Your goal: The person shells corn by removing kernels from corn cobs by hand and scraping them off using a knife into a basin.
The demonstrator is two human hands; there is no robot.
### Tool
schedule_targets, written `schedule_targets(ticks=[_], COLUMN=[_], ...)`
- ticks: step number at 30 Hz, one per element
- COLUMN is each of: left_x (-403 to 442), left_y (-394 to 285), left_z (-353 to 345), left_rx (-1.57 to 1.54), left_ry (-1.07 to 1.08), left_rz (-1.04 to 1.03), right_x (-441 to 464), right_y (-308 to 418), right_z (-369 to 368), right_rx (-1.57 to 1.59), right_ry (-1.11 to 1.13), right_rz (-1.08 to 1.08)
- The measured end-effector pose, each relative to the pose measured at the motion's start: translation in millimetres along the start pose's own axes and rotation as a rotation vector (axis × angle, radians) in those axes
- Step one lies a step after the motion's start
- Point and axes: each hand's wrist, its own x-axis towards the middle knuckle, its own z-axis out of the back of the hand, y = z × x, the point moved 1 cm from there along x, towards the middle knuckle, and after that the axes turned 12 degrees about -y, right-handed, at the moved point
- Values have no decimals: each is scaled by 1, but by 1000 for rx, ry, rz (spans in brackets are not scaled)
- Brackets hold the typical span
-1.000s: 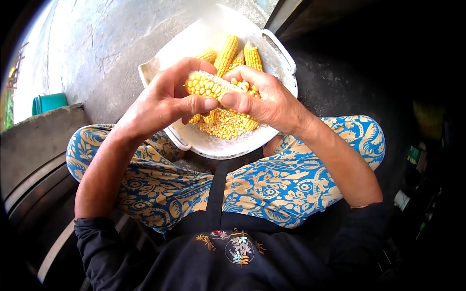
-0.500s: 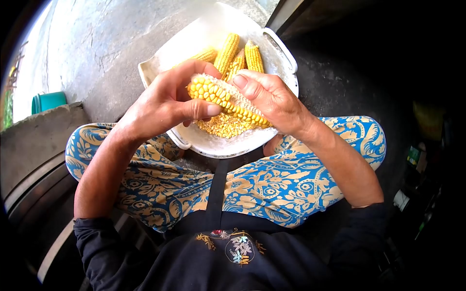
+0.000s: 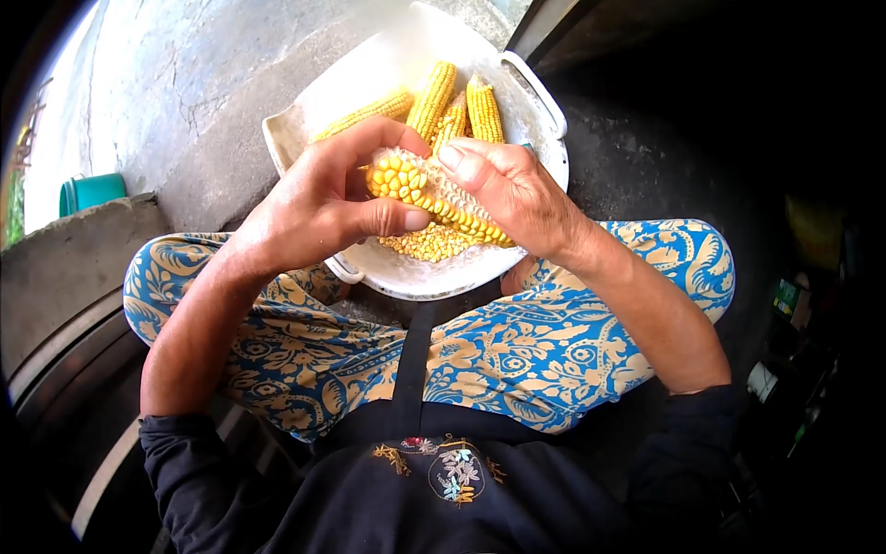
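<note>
Between my hands is a yellow corn cob point(image 3: 397, 179), its upper side bare of kernels. My left hand point(image 3: 323, 198) is closed round its left end, the thumb on the near side. My right hand point(image 3: 521, 194) grips the right end, with the thumb lying along the bare strip. Under them sits a white basin point(image 3: 406, 283) with loose kernels point(image 3: 429, 242) at its near side. Several whole cobs point(image 3: 432, 100) rest at its far side; the palms and fingers hide part of the contents.
A teal container point(image 3: 92, 194) stands at the far left beyond a low concrete ledge point(image 3: 83, 245). My crossed legs in patterned trousers point(image 3: 554, 342) flank the basin's near side. Small items point(image 3: 786, 297) lie in the dark at the right.
The cob first tilted to show a longer bare strip, and my right thumb moved up onto it. Since then, both hands have shifted only slightly, with the left hand moving right.
</note>
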Motion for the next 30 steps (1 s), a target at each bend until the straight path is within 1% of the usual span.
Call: schedule_targets(ticks=[1, 2, 4, 5, 7, 8, 9, 10, 12, 16, 18, 20, 22, 23, 25, 26, 27, 28, 30], left_x=[0, 0, 0, 0, 0, -1, -1, -1, -2, -1, -2, -2, -2, -2, -1, -1, -1, -1, -1], left_y=[1, 0, -3, -6, -8, -7, -5, -3, -3, -3, -4, -3, -2, -2, -3, -6, -9, -10, -8], left_z=[0, 0, -2, -2, -2, -3, -5, -6, -7, -6, -4, -5, -8, -8, -7, -7, -7, -7, -7], left_rx=[21, 20, -63, -64, -64, -63, -33, -2, -7, 18, 46, 74, -52, -53, -33, -33, 34, 102, 65], left_ry=[-10, -11, -10, -12, -9, -9, -20, -32, -28, -16, -3, 10, -23, -24, -5, -6, -2, 2, 1], left_rz=[-73, -73, -25, -24, 67, 66, 17, -31, -44, -35, -30, -24, -87, -87, -24, -25, 47, 120, 110], right_x=[1, 1, 2, 2, 2, 2, 2, 1, 1, 0, -1, -1, 0, 1, 1, 1, 0, 0, 2], right_y=[-2, -4, -5, -4, -4, -5, -5, -3, 2, 2, 4, -2, -7, -9, -11, -11, -11, -10, -6], right_z=[1, 2, 2, 2, 0, -2, -4, -3, -3, -1, -1, 1, 1, 0, -1, -1, -1, -1, -3], right_rx=[-1, 1, 3, -52, -109, -170, -232, -231, -169, -176, -87, -73, -60, -42, -25, -173, -320, -320, -267], right_ry=[1, 16, 32, 57, 82, 42, 3, 3, 60, 92, 122, 95, 68, 65, 64, 76, 87, 87, 86], right_rz=[-1, -17, -33, -22, -8, 74, 155, 156, 32, 0, 2, -12, -25, -6, 14, 64, 114, 114, 24])
